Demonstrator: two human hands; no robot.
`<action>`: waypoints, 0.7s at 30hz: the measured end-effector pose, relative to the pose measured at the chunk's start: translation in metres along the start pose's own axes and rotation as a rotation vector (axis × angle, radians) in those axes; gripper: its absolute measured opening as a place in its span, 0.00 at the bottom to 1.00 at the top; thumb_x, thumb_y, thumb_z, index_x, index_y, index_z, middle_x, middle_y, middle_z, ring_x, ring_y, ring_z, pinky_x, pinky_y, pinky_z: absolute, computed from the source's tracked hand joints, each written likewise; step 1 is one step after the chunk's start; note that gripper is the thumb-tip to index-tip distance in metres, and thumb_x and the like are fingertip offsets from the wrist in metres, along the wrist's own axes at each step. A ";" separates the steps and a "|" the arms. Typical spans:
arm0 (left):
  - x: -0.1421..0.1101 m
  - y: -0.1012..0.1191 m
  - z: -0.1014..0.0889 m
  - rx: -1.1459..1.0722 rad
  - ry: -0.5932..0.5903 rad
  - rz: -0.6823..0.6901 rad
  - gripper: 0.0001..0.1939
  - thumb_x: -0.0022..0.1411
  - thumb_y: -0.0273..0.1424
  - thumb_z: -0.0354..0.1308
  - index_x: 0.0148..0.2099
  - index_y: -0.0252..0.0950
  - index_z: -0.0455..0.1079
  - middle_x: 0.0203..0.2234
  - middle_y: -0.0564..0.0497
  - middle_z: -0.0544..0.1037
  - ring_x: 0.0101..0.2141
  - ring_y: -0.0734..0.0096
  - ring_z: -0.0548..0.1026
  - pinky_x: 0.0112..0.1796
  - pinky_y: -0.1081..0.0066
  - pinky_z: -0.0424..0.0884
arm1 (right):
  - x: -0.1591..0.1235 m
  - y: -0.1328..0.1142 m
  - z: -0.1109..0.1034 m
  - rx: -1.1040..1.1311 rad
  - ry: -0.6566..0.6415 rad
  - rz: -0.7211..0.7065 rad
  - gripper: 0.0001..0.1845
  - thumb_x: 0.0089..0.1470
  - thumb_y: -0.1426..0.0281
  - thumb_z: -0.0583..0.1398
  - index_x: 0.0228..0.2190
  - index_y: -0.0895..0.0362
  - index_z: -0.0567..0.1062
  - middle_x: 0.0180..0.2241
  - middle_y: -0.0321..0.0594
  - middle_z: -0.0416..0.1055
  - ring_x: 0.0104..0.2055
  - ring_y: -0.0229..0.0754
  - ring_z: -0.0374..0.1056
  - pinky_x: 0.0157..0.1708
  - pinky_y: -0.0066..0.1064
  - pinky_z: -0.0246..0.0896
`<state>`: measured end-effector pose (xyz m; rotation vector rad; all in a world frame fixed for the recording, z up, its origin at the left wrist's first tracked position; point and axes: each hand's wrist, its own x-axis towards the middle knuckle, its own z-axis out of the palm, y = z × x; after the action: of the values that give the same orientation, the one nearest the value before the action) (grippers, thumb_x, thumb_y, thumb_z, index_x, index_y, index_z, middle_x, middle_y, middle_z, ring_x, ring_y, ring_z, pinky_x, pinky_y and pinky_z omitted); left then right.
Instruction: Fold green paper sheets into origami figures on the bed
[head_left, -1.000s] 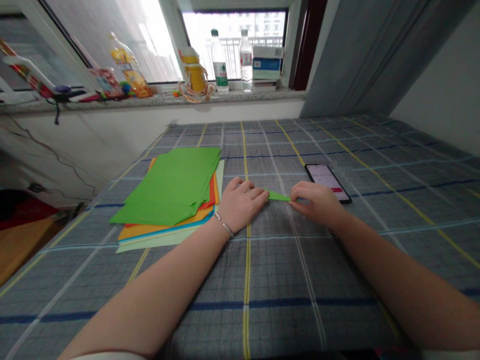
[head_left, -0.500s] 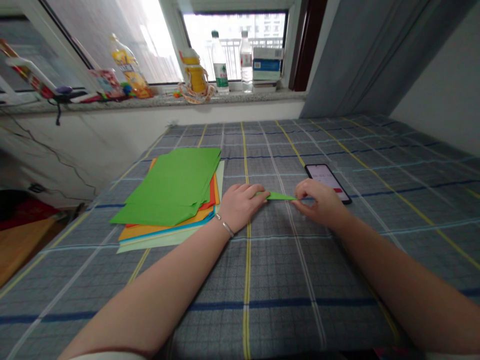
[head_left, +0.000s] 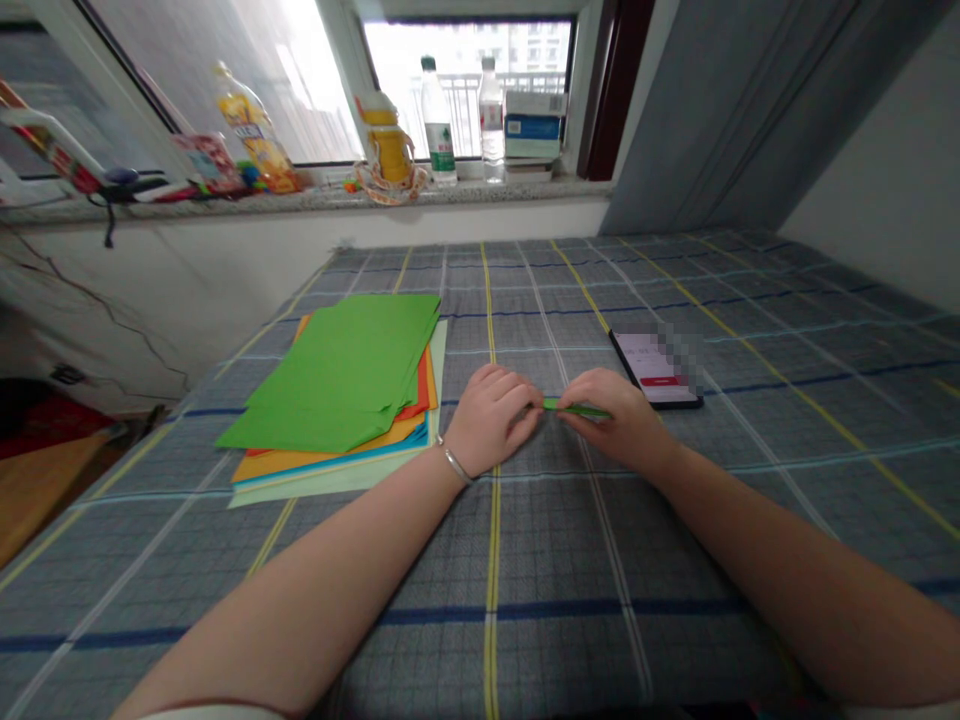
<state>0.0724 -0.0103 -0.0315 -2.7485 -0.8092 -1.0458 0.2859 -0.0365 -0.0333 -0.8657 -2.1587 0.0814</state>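
Observation:
A narrow folded piece of green paper [head_left: 588, 410] runs between my two hands, just above or on the checked cloth; I cannot tell which. My left hand [head_left: 496, 412], with a silver bangle at its wrist, pinches the paper's left end. My right hand [head_left: 611, 415] is closed on the paper too, thumb below and fingers above, with part of it showing between them. Fingers hide much of the paper's shape. Left of my left hand lies a stack of coloured sheets, with green paper [head_left: 345, 370] on top and orange, blue and pale green edges beneath.
A phone [head_left: 652, 368] with its screen lit lies beyond my right hand on the checked cloth [head_left: 420, 620]. Along the windowsill [head_left: 322, 203] stand a yellow cup [head_left: 390, 150], several bottles and some boxes [head_left: 534, 130]. A grey curtain [head_left: 697, 120] hangs at the right.
My right hand has shifted left, closer to my left hand, and its grip on the green paper has changed. Less of the strip shows between the hands.

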 end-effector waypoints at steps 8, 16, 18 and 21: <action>0.002 -0.001 0.006 -0.156 -0.019 -0.035 0.03 0.61 0.27 0.54 0.33 0.37 0.65 0.30 0.52 0.75 0.34 0.70 0.69 0.42 0.67 0.64 | 0.003 0.000 0.004 0.142 0.017 0.049 0.02 0.55 0.70 0.61 0.30 0.53 0.72 0.29 0.37 0.73 0.35 0.41 0.67 0.38 0.36 0.63; 0.003 -0.002 0.003 -0.173 -0.091 -0.041 0.07 0.62 0.32 0.55 0.32 0.37 0.64 0.28 0.52 0.74 0.34 0.71 0.70 0.40 0.68 0.64 | 0.001 0.005 -0.002 0.229 -0.005 0.093 0.03 0.55 0.69 0.61 0.29 0.53 0.72 0.30 0.37 0.73 0.36 0.41 0.68 0.39 0.36 0.63; 0.003 -0.003 0.003 -0.169 -0.097 -0.047 0.06 0.62 0.31 0.54 0.32 0.37 0.64 0.29 0.52 0.74 0.34 0.71 0.70 0.40 0.68 0.64 | -0.001 0.008 -0.004 0.241 0.004 0.132 0.04 0.54 0.67 0.61 0.29 0.53 0.72 0.30 0.37 0.72 0.36 0.41 0.68 0.39 0.36 0.63; 0.002 -0.007 0.004 -0.178 -0.095 -0.061 0.03 0.59 0.27 0.54 0.32 0.37 0.64 0.29 0.52 0.73 0.33 0.70 0.69 0.40 0.68 0.64 | -0.003 0.015 -0.007 0.270 0.025 0.211 0.05 0.53 0.66 0.62 0.29 0.54 0.73 0.29 0.38 0.72 0.34 0.41 0.68 0.37 0.35 0.63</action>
<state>0.0726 -0.0029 -0.0341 -2.9598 -0.8573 -1.0535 0.3003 -0.0286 -0.0357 -0.9252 -1.9693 0.4546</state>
